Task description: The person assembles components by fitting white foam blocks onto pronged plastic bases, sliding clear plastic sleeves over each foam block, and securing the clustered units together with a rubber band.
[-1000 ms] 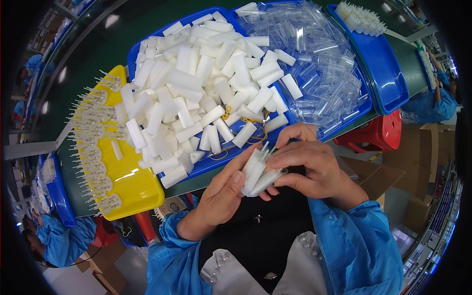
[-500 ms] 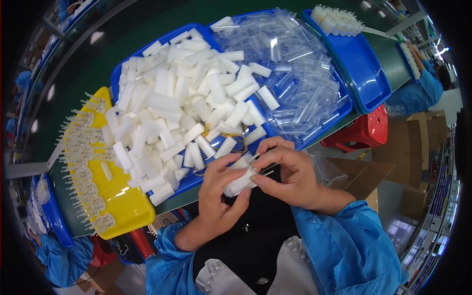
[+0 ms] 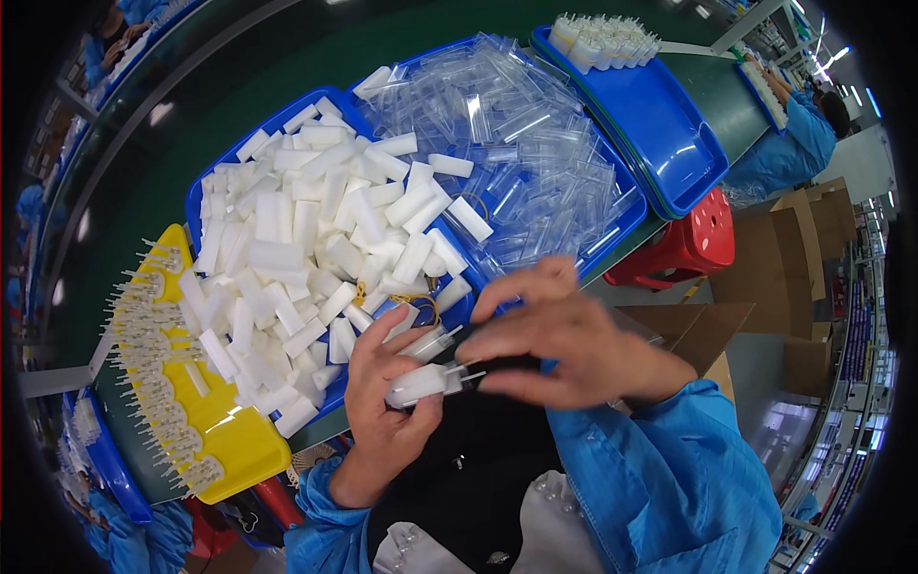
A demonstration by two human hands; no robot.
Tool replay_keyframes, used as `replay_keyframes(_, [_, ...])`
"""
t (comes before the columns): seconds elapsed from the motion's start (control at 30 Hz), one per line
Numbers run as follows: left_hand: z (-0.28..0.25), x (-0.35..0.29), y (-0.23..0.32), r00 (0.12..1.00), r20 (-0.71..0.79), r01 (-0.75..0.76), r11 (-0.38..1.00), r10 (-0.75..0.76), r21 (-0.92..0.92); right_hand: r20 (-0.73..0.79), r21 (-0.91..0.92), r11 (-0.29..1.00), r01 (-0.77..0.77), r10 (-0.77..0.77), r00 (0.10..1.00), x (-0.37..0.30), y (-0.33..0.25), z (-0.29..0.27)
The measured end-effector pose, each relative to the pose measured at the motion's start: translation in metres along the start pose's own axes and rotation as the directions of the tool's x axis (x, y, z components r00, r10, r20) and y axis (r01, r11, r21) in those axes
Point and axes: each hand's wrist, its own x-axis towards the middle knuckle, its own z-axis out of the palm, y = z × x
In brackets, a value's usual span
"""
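Observation:
My left hand (image 3: 382,407), fingers curled, grips small white foam pieces with clear plastic around them. One white foam piece (image 3: 417,386) lies between the thumb and fingers, and a second one (image 3: 428,345) shows just above it. Thin pale rods stick out of their right ends. Beside those rods is my right hand (image 3: 569,349), smeared by motion; whether its fingers hold anything is unclear. Beyond my hands a blue tray (image 3: 196,201) is heaped with loose white foam pieces (image 3: 316,215). To its right, another blue tray (image 3: 626,225) carries many clear plastic tubes (image 3: 545,143).
At the left, a yellow tray (image 3: 244,450) bears rows of white pieces with upright pins (image 3: 158,373). Stacked blue trays (image 3: 669,124) at the back right hold a similar cluster (image 3: 602,43). A red stool (image 3: 684,244) and cardboard boxes (image 3: 775,258) stand right of the bench; co-workers sit nearby.
My right hand has drawn a little rightward from the foam pieces and is now blurred. My left hand still holds them, tilted so a second piece shows. The whole view has shifted slightly.

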Motion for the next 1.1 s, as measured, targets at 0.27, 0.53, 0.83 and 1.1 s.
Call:
replay_keyframes(0.27, [-0.003,-0.003,0.005,0.970,0.005,0.241,0.957,-0.244,-0.160,0.017,-0.845,0.533,-0.055,0.129,0.992,0.029,0.045,-0.067])
replay_keyframes(0.53, [-0.005,-0.005,0.004,0.969,0.030,0.246,0.950,-0.245,-0.194,0.349,-0.790,0.592,0.159,0.222,0.911,0.061,0.067,-0.071])
replay_keyframes(0.83, [-0.004,-0.004,0.004,0.960,-0.033,0.262,0.932,-0.279,-0.250,0.408,-0.688,0.704,0.179,0.171,0.897,0.075,0.072,-0.069])
replay_keyframes(1.1, [-0.009,-0.003,0.008,0.961,-0.086,0.248,0.956,-0.264,-0.159,0.255,-0.385,0.894,0.231,-0.138,0.957,0.061,0.048,-0.049])
